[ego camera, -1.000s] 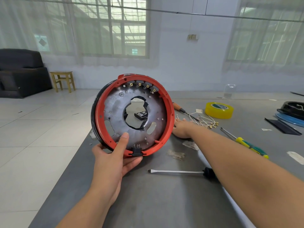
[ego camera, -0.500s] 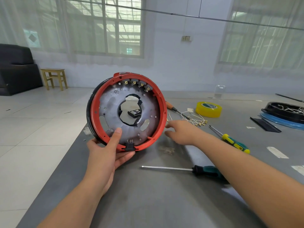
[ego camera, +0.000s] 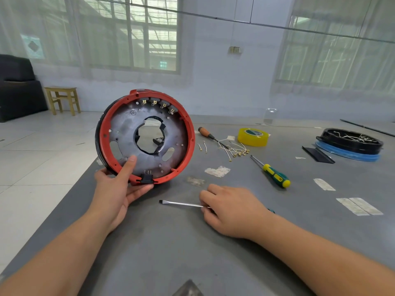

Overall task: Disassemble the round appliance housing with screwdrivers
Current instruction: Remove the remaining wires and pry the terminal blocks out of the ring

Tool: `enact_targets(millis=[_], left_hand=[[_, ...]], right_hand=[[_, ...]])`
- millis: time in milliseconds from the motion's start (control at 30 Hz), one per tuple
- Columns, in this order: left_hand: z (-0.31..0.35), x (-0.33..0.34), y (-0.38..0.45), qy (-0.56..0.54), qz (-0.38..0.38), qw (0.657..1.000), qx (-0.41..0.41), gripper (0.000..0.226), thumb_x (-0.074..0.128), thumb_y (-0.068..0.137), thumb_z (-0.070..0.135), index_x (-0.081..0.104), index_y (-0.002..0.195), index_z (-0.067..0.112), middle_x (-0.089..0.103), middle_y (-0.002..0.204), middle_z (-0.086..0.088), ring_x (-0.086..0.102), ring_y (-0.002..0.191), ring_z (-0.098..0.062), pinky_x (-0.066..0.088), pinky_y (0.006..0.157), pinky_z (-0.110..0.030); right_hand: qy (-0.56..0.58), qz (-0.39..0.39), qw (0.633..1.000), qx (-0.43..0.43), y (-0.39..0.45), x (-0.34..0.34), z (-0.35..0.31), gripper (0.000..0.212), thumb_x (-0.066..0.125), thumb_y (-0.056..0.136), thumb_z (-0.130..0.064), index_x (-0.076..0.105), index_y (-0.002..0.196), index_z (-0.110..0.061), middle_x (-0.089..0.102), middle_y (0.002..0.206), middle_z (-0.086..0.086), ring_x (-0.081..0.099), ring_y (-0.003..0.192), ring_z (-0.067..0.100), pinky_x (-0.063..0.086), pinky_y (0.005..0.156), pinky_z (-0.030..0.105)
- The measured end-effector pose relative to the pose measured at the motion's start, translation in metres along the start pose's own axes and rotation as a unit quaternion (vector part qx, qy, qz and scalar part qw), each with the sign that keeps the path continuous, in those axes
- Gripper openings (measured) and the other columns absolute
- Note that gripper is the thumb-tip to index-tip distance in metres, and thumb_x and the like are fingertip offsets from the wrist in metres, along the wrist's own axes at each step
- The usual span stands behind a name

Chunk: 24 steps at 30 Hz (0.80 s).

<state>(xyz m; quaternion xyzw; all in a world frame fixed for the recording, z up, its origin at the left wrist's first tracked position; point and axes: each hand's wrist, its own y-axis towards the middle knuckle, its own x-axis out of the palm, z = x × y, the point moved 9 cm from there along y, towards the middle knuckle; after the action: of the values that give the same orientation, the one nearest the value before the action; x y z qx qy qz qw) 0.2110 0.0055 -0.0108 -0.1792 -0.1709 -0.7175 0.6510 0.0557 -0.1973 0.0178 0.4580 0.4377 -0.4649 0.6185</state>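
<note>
The round housing [ego camera: 145, 137] stands on edge at centre left of the frame, its open side turned toward the camera. A red ring runs round the rim, with a black band behind it on the left. Inside is a dull grey plate with a ragged hole cut through the middle, two oval slots lower down, a row of small brass terminals along the top, and a black connector block at the bottom edge.

The left hand [ego camera: 119, 189] cups it from below, the thumb pressed flat on the grey plate and the fingers wrapped under the rim. The housing's bottom sits close to the left edge of the grey table [ego camera: 171, 242], with tiled floor just beyond.

At lower centre the right hand [ego camera: 230, 210] lies palm down over the flat screwdriver [ego camera: 181, 203], fingers curled around the shaft where it meets the handle; only the bare blade shows to the left and a sliver of green handle to the right. Whether the grip is firm I cannot tell.

To the right of the housing lie a wooden-handled screwdriver [ego camera: 206, 133], a scatter of white wires [ego camera: 233, 149] with brass ends, and a yellow tape roll [ego camera: 253, 136]. A yellow-green screwdriver [ego camera: 273, 173] lies below them. At the far right a black round part [ego camera: 350, 142] rests on a blue disc. The table surface between the two forearms lies bare, and the stretch at lower right holds only strips of tape.
</note>
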Motion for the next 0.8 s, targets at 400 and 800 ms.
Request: enact_targets(millis=[400, 800], left_hand=[[0.003, 0.002, -0.002, 0.004, -0.013, 1.000, 0.014, 0.070, 0.079, 0.091, 0.039, 0.050, 0.144, 0.004, 0.070, 0.128, -0.028, 0.080, 0.093, -0.038, 0.066, 0.066, -0.038], [0.001, 0.005, -0.003, 0.024, -0.019, 0.999, 0.011, 0.076, 0.084, 0.083, 0.042, 0.045, 0.143, 0.016, 0.073, 0.110, -0.014, 0.081, 0.088, -0.035, 0.066, 0.066, -0.039]], right_hand=[[-0.042, -0.001, 0.968, 0.249, 0.019, 0.013, 0.114, 0.008, 0.047, 0.103, -0.017, 0.053, 0.106, -0.021, 0.061, 0.111, 0.007, 0.067, 0.097, 0.033, 0.034, 0.059, 0.036], [-0.104, -0.016, 0.946, 0.305, 0.040, 0.020, 0.148, 0.028, 0.056, 0.100, -0.015, 0.063, 0.127, -0.017, 0.063, 0.121, 0.008, 0.065, 0.111, 0.031, 0.041, 0.070, 0.041]])
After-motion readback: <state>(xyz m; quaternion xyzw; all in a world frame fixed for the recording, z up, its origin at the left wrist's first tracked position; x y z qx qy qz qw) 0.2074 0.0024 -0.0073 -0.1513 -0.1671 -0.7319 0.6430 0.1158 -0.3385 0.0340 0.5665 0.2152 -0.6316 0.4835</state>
